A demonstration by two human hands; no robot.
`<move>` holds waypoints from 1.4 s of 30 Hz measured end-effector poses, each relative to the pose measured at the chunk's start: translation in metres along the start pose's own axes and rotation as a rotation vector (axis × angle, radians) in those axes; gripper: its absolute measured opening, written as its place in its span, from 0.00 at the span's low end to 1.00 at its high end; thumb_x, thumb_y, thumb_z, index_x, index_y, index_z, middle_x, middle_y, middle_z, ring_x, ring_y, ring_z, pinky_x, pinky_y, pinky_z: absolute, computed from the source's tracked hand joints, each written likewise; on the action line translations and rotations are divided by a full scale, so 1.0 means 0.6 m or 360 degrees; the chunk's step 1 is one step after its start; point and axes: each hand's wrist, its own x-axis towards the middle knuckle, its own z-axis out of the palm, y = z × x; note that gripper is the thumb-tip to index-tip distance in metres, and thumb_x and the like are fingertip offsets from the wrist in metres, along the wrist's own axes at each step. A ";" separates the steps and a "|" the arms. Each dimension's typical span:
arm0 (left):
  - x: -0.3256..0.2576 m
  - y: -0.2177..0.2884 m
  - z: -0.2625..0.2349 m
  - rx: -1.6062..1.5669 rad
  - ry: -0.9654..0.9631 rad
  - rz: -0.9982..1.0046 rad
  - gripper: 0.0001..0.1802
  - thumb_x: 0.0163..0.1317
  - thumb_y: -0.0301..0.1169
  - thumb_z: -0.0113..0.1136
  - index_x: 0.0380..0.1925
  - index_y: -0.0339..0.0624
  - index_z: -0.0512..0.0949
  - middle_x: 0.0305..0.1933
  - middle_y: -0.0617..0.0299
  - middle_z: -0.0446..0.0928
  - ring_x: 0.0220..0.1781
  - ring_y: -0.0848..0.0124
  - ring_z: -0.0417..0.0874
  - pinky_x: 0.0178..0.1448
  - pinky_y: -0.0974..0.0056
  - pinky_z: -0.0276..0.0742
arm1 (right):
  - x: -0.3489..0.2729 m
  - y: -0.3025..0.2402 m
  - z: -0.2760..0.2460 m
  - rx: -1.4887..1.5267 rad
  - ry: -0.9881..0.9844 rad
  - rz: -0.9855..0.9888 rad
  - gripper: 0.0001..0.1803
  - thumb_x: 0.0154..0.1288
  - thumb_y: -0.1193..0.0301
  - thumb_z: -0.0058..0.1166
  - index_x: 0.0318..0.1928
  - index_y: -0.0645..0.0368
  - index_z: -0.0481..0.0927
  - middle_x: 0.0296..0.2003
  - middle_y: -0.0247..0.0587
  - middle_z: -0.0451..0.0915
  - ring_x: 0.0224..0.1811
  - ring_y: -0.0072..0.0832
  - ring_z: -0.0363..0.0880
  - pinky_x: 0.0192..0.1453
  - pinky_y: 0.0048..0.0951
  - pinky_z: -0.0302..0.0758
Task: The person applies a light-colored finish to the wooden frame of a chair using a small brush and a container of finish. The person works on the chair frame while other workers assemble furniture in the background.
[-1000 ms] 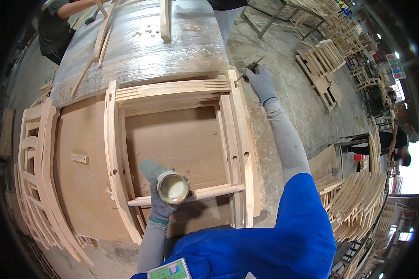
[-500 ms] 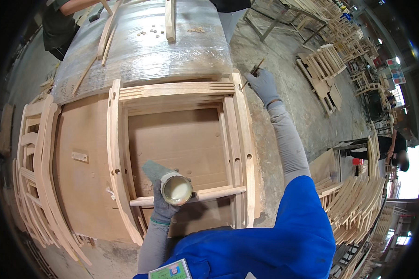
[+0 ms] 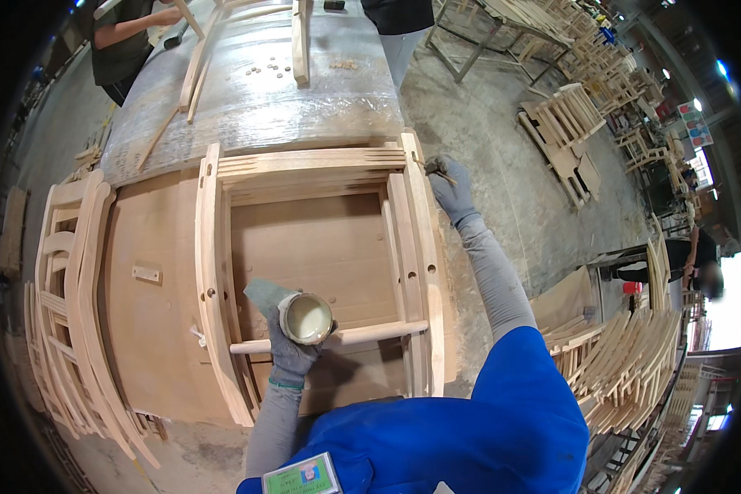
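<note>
My left hand (image 3: 293, 354), in a grey glove, is wrapped round a small open cup (image 3: 307, 318) of pale, creamy liquid. A grey-green flat piece (image 3: 263, 295), whose kind I cannot make out, sticks out beside the cup from the same hand. Gloved as well, my right hand (image 3: 453, 191) pinches a thin wooden stick (image 3: 446, 177) beside the upper end of the frame's right post. Beneath both hands lies a pale wooden frame (image 3: 313, 163) with a round rung (image 3: 370, 334), stacked on similar frames; the cup is above the rung.
Cardboard (image 3: 152, 329) covers the surface below the frames. More curved wooden frames (image 3: 78, 288) lean at the left. Beyond is a plastic-wrapped stack (image 3: 247, 107) bearing wood parts and small round plugs. Two people stand at its far side. Several wooden parts (image 3: 617, 370) are piled at right.
My right hand has come down and slightly left, bringing the stick closer to the right post. The left hand and cup have shifted slightly up and left. A co-worker's arm at far left has moved.
</note>
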 end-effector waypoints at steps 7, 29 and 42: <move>-0.089 -0.001 0.010 -0.0010 0.0063 0.0239 0.31 0.61 0.57 0.45 0.55 0.46 0.66 0.55 0.58 0.70 0.58 0.57 0.71 0.59 0.42 0.70 | -0.030 -0.105 -0.046 0.0149 0.0125 -0.0089 0.06 0.51 0.79 0.53 0.31 0.58 0.80 0.30 0.41 0.79 0.34 0.33 0.79 0.38 0.29 0.72; -0.442 0.075 -0.055 -0.0261 -0.0164 0.0498 0.38 0.57 0.60 0.48 0.62 0.52 0.61 0.52 0.41 0.69 0.52 0.49 0.73 0.58 0.44 0.69 | -0.421 -0.352 0.159 -0.0751 -0.0973 -0.0095 0.27 0.53 0.45 0.54 0.45 0.51 0.75 0.32 0.40 0.78 0.38 0.38 0.76 0.48 0.40 0.68; -0.755 0.148 -0.228 -0.0303 0.0245 0.1060 0.35 0.59 0.61 0.44 0.58 0.48 0.66 0.49 0.43 0.74 0.48 0.54 0.77 0.53 0.46 0.72 | -0.453 -0.384 0.185 -0.0853 -0.0599 0.0002 0.25 0.50 0.44 0.57 0.41 0.48 0.78 0.32 0.41 0.80 0.39 0.39 0.77 0.46 0.38 0.68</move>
